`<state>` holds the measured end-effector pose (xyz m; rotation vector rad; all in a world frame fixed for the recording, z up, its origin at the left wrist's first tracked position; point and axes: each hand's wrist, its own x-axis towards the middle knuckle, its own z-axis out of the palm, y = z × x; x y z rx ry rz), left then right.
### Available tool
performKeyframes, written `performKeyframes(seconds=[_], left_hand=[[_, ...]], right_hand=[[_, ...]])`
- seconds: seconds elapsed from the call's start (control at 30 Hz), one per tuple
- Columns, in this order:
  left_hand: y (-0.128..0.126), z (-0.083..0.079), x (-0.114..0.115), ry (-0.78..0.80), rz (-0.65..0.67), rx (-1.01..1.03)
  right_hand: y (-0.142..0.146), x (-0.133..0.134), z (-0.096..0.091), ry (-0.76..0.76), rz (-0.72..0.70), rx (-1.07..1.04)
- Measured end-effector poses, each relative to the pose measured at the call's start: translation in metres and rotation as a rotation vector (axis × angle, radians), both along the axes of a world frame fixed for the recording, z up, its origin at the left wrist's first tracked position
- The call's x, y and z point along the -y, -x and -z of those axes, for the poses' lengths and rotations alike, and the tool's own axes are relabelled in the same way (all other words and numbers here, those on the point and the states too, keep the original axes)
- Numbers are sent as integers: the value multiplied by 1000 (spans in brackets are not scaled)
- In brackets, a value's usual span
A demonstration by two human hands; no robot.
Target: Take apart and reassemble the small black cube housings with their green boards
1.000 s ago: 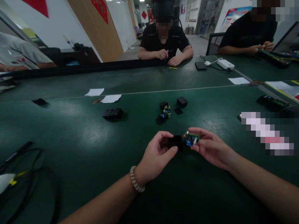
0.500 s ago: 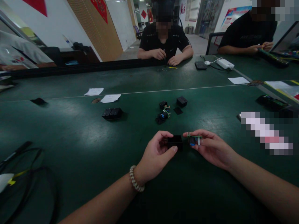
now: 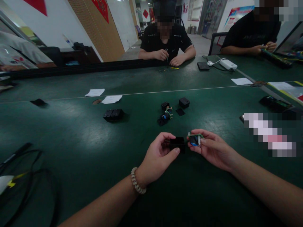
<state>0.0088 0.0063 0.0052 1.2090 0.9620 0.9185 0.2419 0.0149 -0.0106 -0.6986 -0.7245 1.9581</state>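
Note:
My left hand [image 3: 159,156], with a beaded bracelet at the wrist, grips a small black open-topped box [image 3: 178,145] between thumb and fingers. Just right of it, my right hand [image 3: 214,147] pinches a small circuit board [image 3: 195,139] that carries a dark blue component and a pale part. The board is beside the box, not inside it. Beyond my hands lie another circuit board [image 3: 167,115] with black parts around it, a closed black box [image 3: 184,102] and a thin black plate [image 3: 180,112].
A pair of black boxes [image 3: 113,114] stands to the left. Paper slips [image 3: 111,99] lie near the table seam. Black cables [image 3: 26,183] curl at the lower left. Across the table [image 3: 71,151] sit a person in black [image 3: 165,41] and another person [image 3: 251,34]; a white adapter [image 3: 228,65] lies between.
My right hand has tilted the circuit board, so more of its blue component faces me, and shifted it slightly left and up. My left hand and the box stay put.

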Motion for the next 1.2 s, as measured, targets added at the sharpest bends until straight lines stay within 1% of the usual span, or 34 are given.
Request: performKeyframes(seconds=[0.13,0.4,0.7,0.87,1.07,1.2], left_hand=[[0,1,0,-3,7,3],[0,0,1,2,15,22],[0,-2,0,15,16,18],[0,0,1,3,15,14],[1,1,1,-1,18,30],[1,2,1,12,17,19]], right_hand=[[-1,0,2,-3,-12,5],[1,-1,2,1,36,40],[1,0,6,-25,31,120],[0,1,5,-30,30,93],[-1,1,4,-15,-5,62],[-2,0,5,-5,24,58]])
